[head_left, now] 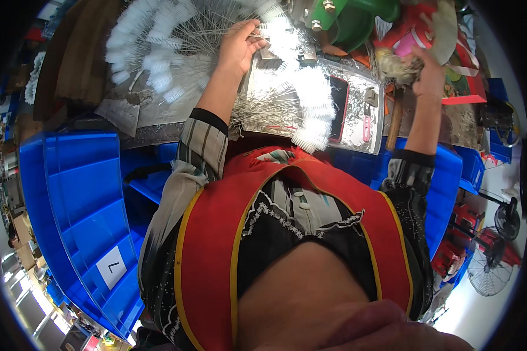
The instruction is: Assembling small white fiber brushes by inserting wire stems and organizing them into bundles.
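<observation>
Many white bristle brushes (161, 70) with thin wire stems lie fanned out at the upper left. My left hand (238, 51) reaches among the stems, thumb and fingers bent, its fingertips against a brightly lit white brush (275, 35). Strong glare hides exactly how that brush is gripped. A second pile of brushes (315, 111) lies nearer to me, stems pointing left. At the upper right, my right hand (430, 73) is closed around the edge of a pale, frayed bundle (399, 65); what that bundle is made of is unclear.
A green machine (348, 23) with bolts stands at the back. On a light tray (348, 143) lie a red-edged phone (338, 108) and a small pink tool (366, 128). A wooden handle (394, 120) lies beside it. Blue bins (79, 193) flank me; a red bag (465, 79) stands far right.
</observation>
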Demonstrator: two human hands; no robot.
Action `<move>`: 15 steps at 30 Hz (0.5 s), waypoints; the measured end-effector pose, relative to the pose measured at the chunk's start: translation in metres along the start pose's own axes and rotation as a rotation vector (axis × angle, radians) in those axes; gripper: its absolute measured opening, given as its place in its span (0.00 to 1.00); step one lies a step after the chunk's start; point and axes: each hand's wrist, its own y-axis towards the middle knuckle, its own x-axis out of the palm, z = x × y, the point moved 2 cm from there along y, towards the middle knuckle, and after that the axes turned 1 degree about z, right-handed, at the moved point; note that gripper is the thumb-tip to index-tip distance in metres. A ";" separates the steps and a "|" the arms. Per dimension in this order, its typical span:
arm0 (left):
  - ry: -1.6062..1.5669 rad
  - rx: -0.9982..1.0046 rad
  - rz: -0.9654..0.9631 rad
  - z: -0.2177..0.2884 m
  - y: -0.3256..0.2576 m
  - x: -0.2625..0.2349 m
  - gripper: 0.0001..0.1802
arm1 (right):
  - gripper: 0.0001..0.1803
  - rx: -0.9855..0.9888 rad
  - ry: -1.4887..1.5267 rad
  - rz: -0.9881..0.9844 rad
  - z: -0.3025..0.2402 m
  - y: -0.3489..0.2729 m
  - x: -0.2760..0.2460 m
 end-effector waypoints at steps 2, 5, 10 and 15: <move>0.009 0.012 -0.016 0.003 0.001 -0.002 0.08 | 0.06 0.079 -0.084 -0.029 -0.018 0.009 0.004; 0.011 0.006 -0.037 0.000 0.005 0.001 0.08 | 0.08 -0.057 -0.111 -0.147 -0.029 0.025 -0.005; 0.007 0.000 -0.017 0.001 0.004 0.000 0.08 | 0.08 0.000 -0.119 -0.078 -0.030 0.019 0.003; -0.002 0.015 -0.005 0.002 0.000 -0.002 0.08 | 0.06 -0.031 -0.007 -0.043 -0.001 0.010 0.000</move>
